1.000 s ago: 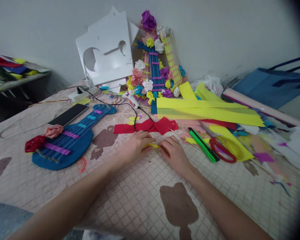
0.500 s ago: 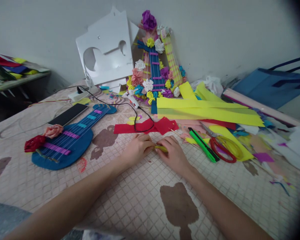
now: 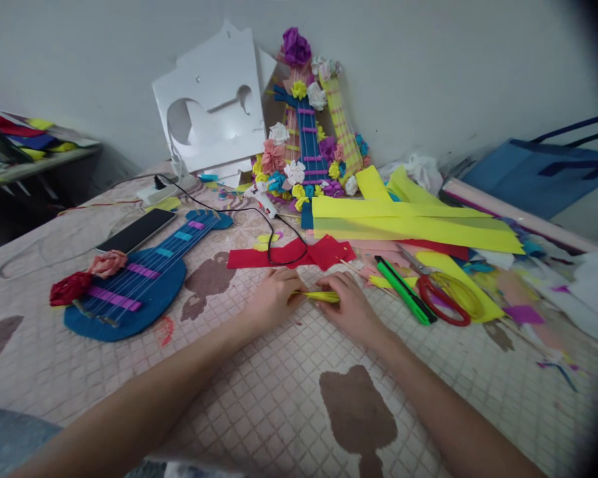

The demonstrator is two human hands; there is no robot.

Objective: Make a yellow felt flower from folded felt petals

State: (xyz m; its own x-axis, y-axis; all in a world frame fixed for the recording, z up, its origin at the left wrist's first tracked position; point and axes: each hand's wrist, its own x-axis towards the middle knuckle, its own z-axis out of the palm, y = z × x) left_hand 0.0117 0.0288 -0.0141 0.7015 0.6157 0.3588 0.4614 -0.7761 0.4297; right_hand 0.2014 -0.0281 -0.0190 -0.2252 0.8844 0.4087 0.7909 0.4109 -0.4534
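My left hand [image 3: 273, 299] and my right hand [image 3: 349, 304] meet at the middle of the patterned cloth [image 3: 259, 398]. Both pinch a small yellow felt strip [image 3: 317, 296] that lies flat between their fingertips. Just beyond the hands lies a red felt piece [image 3: 292, 253] crossed by a black cable. A green utility knife [image 3: 402, 289] and red-handled scissors [image 3: 441, 292] lie to the right of my right hand.
A blue felt guitar [image 3: 139, 279] with pink and red roses lies at the left beside a phone [image 3: 135, 231]. Long yellow felt sheets [image 3: 408, 219] cover the right. Flower-decorated guitars [image 3: 309, 133], a white cut-out board [image 3: 214, 106] and a glue gun [image 3: 264, 196] stand near the wall.
The yellow strip shows more between my fingers now, stretched out sideways. Both hands have stayed almost in the same place.
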